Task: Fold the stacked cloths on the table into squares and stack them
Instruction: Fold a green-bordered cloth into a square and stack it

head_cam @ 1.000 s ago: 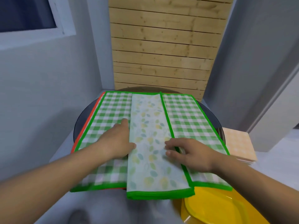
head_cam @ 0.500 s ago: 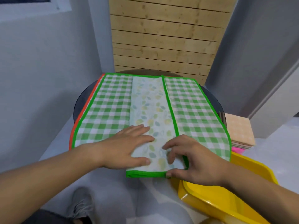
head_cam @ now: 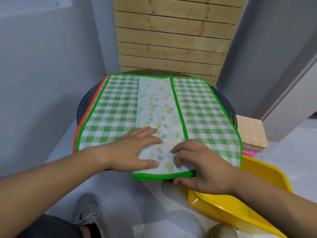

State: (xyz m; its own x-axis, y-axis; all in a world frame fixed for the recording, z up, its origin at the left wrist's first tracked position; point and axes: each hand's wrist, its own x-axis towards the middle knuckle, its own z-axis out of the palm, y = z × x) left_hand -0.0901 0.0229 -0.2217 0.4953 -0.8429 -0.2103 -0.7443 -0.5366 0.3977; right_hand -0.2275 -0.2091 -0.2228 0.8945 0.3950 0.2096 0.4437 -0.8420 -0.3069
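A wall of pale, knotty wooden slats (head_cam: 171, 40) stands behind a round, dark, glossy table (head_cam: 82, 107). A green-and-white checked cloth (head_cam: 111, 114) with a bright green hem is spread flat over most of the table. An orange-edged cloth (head_cam: 85, 117) shows along its left side from underneath.

The folded strip (head_cam: 157, 107) lies down the middle of the checked cloth. It is a long, narrow rectangle of pale leaf-printed fabric, several layers thick, with a green hem. Its long axis runs straight away from the person, the far end towards the slats and the near end at the table's front edge.

To the right are a smooth yellow plastic tray (head_cam: 240, 203) and a stack of folded squares (head_cam: 252, 133) topped by peach check.

The left hand (head_cam: 135, 150) presses flat on the strip's near end with its fingers straight. The right hand (head_cam: 200, 167) pinches the near right corner, fingers curled on top and thumb under the hem. A second ago both hands lay farther up the strip, along its side edges.
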